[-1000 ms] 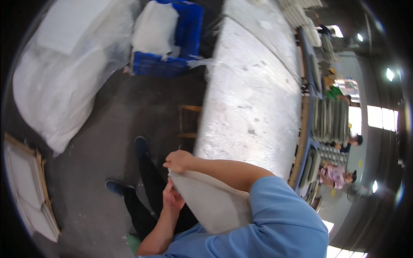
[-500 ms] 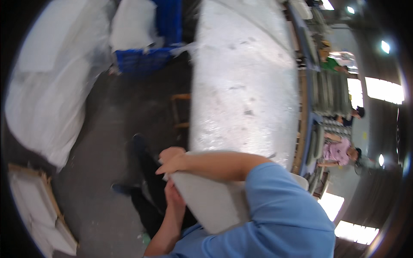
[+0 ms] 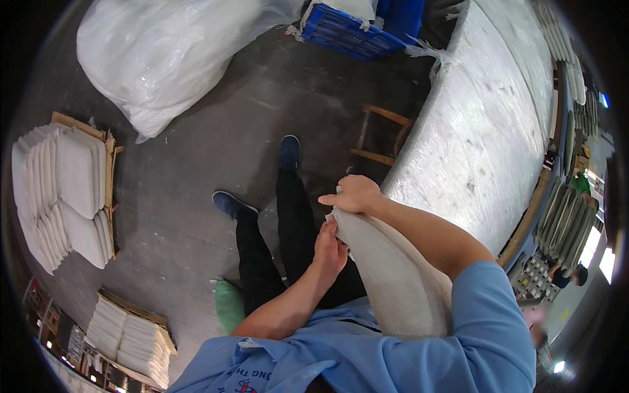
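"Head camera view: can you tell me where the two hands are, and what they hold?"

"Yes. Both hands are in front of the body, and they meet at one narrow corner of a pale fabric piece. The right hand is closed over the upper edge, close to the tip, with one finger stretched out to the left. The left hand is half curled just below it, and its fingertips pinch the same corner."

"And the rest of this fabric piece, where does it lie?"

"It widens from the corner back toward the body, beneath the right forearm, and its broad end reaches the blue shirt. Whether it is filled inside, I cannot tell."

"Which things are around?"

"On the right is a long table under shiny clear film, with a wooden stool near its left edge. Farther ahead stands a blue crate, and to its left is a big white plastic bag. White pads are stacked at the far left."

"Something near the legs?"

"A green object is just beside the left leg; its kind is not clear to me."
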Available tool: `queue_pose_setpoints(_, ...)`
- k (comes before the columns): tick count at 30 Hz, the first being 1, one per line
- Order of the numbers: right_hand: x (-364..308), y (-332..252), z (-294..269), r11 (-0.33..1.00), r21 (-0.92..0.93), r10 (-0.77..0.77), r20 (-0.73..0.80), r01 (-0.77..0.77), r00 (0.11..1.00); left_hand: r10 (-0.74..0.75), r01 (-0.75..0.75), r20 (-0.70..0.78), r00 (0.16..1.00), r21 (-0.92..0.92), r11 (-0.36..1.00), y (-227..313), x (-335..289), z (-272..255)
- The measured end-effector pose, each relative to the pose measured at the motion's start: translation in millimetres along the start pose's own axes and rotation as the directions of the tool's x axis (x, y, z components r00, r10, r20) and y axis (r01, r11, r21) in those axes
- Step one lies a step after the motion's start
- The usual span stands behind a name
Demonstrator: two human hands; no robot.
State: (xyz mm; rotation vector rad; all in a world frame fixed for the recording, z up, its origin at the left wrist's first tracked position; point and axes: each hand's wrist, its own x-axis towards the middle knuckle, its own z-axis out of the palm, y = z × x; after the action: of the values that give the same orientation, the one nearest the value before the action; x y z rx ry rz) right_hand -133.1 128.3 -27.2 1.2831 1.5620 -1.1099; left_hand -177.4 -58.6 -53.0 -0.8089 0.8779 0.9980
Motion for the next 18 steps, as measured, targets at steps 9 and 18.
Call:
queue_pose_setpoints(9,14.9,6.9,13.2,0.999,0.041,-0.029,-0.082,0.033,0.996,-0.167,0.195,0.213,0.963,-0.120,0.973,7.3,-11.7,7.6)
queue_pose_setpoints(18,12.9,10.1,-2.3,1.000,-0.009,-0.004,0.029,0.004,1.000,0.068,-0.079,-0.112,0.991,-0.097,0.992,4.6,-7.0,11.8)
